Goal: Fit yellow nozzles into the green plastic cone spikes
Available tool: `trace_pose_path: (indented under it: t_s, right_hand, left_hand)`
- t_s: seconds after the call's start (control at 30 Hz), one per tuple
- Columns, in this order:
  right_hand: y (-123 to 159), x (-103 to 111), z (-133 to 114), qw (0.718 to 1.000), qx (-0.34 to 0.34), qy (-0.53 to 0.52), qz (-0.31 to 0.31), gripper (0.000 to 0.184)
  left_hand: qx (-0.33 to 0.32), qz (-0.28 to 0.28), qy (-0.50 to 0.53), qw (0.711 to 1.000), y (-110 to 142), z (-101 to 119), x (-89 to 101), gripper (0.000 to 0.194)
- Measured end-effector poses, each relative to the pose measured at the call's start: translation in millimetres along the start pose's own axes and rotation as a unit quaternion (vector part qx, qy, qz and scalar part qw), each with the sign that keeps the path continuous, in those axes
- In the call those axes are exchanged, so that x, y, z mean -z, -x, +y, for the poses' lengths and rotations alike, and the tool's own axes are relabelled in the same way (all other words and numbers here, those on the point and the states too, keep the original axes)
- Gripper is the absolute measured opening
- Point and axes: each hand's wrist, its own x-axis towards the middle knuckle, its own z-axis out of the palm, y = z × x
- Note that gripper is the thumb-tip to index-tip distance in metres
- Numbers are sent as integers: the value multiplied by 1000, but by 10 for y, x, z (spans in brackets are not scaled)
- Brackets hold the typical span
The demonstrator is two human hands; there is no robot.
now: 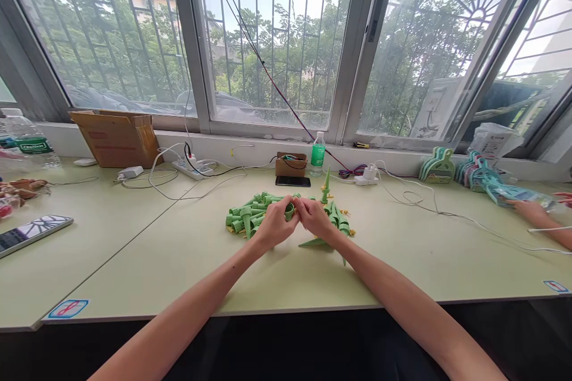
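Note:
Both my hands meet above a heap of green plastic parts (pixel 241 220) in the middle of the table. My left hand (pixel 276 223) is closed round a green plastic tube (pixel 289 211), whose round open end shows between the fingers. My right hand (pixel 316 218) pinches at the top of that tube, fingertips against the left ones; what lies in the pinch is hidden. To the right of my hands lie green pointed spikes (pixel 343 226) among small yellow pieces (pixel 352 232). One green spike (pixel 326 181) with yellow bits on it stands upright behind my right hand.
Behind the heap are a small brown box (pixel 290 165), a black phone (pixel 292 181) and a green-labelled bottle (pixel 317 155). White cables (pixel 429 205) cross the table. A carton (pixel 114 140) stands left. At the right edge, another person's hand (pixel 531 211) is near turquoise hangers (pixel 496 184).

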Motion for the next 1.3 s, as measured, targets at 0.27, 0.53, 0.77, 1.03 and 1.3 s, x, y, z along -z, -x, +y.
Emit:
trace_pose_path:
  t_s: [0.27,0.53,0.77,1.03,1.3]
  right_hand:
    - [12,-10,7,1000,-5,-25,-18,51]
    - [10,-8,10,1000,-5,-23,-21,51]
    - [7,-10,16,1000,-2,-17,-23,52]
    - [5,-8,22,1000,-4,-18,-22,53]
    - [8,-12,35,999,-15,-34,-29,59]
  left_hand:
    - [11,-19,-8,1000,-9,6,19,10]
    - [10,-17,-10,1000,-10,-5,14,9]
    - [6,-11,-3,1000,-5,8,19,9]
    - [6,-6,0,1000,-5,9,13,10]
    - [4,-13,-2,1000,-1,-1,18,11]
